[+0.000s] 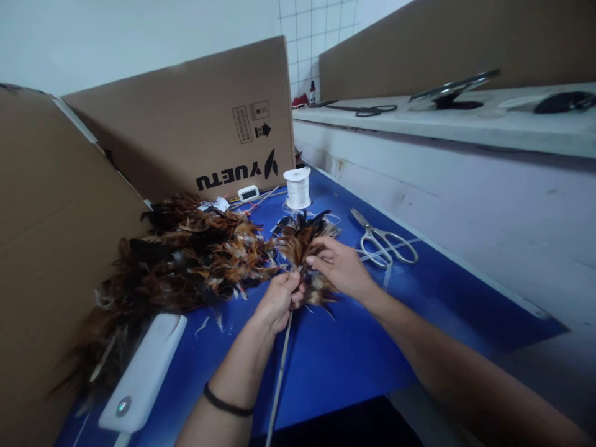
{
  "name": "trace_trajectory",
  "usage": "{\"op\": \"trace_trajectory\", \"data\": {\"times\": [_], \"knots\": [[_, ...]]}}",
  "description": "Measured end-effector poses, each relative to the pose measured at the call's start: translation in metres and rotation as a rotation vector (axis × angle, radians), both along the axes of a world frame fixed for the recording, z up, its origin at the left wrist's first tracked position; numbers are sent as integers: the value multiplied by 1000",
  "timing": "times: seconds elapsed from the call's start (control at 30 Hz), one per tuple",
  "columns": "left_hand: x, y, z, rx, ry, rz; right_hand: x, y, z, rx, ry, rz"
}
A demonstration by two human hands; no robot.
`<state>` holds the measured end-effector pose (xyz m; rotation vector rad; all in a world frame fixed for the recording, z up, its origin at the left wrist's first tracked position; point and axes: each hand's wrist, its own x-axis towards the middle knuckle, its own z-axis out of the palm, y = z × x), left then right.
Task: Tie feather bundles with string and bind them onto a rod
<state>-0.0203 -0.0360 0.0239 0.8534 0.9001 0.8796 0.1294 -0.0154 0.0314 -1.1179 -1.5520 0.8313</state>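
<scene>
My left hand [282,298] is closed, thumb against fingers, around the base of a brown and black feather bunch [298,243]. From under that hand a thin pale stick [280,379] runs down toward me. My right hand [342,264] is at the bunch's right side, its thumb and fingers pinching at the feathers; their tips partly hide what they hold. More feathers, paler, show below the fingers. A large pile of similar feathers [186,261] lies to the left, some with red and white bits at their ends.
Silver scissors [384,239] lie on the blue tabletop [347,357] at right, over a clear strip. A spool of white thread [298,188] stands behind the bunch. A white power bank [144,372] lies front left. Cardboard [186,118] walls the back; a white ledge [503,133] runs along the right.
</scene>
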Motion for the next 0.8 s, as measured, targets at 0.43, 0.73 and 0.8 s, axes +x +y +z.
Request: {"op": "trace_trajectory", "data": {"times": [0.43, 0.73, 0.8], "knots": [[5, 0, -4, 47, -43, 108, -59, -10, 69, 410, -620, 249], [6, -3, -4, -21, -16, 136, -141, 48, 52, 200, -1019, 296], [5, -3, -6, -78, -26, 168, -155, 54, 52, 153, -1039, 288]]}}
